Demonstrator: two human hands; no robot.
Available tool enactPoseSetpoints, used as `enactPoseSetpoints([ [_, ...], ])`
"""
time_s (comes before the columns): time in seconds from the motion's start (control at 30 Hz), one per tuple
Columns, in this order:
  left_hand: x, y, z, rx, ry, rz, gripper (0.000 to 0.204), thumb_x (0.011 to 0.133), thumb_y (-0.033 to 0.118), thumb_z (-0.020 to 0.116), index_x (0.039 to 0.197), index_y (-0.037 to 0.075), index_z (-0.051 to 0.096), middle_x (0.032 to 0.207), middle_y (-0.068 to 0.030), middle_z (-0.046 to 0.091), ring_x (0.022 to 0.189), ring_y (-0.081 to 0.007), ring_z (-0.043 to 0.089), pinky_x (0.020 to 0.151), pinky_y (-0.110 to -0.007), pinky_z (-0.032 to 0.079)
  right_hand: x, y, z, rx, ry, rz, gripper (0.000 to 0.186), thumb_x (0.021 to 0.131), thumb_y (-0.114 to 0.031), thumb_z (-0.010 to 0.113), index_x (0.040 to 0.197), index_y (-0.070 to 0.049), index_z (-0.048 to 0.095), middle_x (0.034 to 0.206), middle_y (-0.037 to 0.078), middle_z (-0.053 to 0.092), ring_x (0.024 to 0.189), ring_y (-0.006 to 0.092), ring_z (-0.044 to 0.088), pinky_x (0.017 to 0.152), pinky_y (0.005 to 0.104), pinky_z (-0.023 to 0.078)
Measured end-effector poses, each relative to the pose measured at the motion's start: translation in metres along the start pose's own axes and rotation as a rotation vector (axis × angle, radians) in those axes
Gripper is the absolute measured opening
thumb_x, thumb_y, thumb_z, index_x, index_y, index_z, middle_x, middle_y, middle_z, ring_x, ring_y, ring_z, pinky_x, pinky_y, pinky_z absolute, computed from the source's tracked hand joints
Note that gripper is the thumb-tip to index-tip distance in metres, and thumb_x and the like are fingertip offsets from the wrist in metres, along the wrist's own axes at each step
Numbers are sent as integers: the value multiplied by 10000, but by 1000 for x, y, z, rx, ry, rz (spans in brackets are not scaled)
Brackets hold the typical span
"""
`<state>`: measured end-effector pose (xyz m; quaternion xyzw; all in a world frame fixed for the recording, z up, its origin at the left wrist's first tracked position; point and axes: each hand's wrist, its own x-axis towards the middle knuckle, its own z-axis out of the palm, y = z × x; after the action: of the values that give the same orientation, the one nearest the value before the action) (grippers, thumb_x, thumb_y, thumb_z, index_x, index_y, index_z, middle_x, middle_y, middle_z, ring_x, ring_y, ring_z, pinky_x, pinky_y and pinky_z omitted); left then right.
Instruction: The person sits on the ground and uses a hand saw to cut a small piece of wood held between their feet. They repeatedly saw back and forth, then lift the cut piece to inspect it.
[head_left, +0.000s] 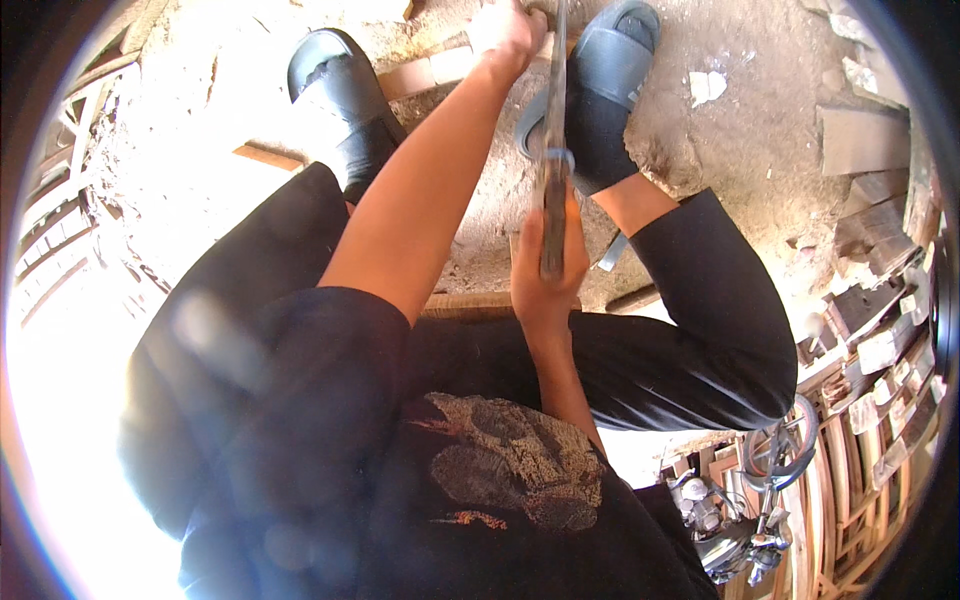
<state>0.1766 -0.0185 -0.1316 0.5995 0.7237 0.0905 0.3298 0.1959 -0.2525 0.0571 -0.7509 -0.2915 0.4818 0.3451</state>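
My left hand (505, 35) reaches far forward to the top of the view and presses on a pale wooden piece (440, 68) lying on the dusty ground between my feet. My right hand (545, 275) is closed around the worn handle of a long narrow tool (556, 110). The tool's metal shaft points straight ahead and ends beside my left hand. Whether its tip touches the wood is hidden at the frame edge. I sit low with knees spread, in black trousers and a black shirt.
My feet wear dark slip-on sandals, one at the left (335, 85) and one at the right (605, 80). Wooden offcuts and a flat block (862, 140) litter the right side. Curved wooden slats and a small motorbike (745, 505) stand at lower right. Wooden frames (60, 210) lean at the left.
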Motion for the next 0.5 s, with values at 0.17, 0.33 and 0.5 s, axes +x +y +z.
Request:
enactPoseSetpoints([
  [0.17,4,0,-2,-19,28,23,359,839,363,567,888,42,719,907,-243,683,895,-403,665,833,-459,524,-36,31,-2,-114,85,-325,471,950,-32,495,1369,135,360,1278,280,541,1104,277,607,878,332,491],
  [0.33,-3,1,-6,-55,-19,-5,348,831,347,576,898,37,719,909,-236,685,900,-390,666,830,-463,523,-1,7,0,-110,-1,-56,470,945,-32,509,1360,135,365,1260,286,549,1106,293,607,905,344,481],
  [0.5,10,-2,6,20,-45,-25,409,812,363,560,925,5,723,960,-231,695,927,-354,680,886,-427,508,-36,35,-1,-102,102,-302,460,948,-34,500,1360,127,374,1235,277,565,1053,287,631,883,336,491],
])
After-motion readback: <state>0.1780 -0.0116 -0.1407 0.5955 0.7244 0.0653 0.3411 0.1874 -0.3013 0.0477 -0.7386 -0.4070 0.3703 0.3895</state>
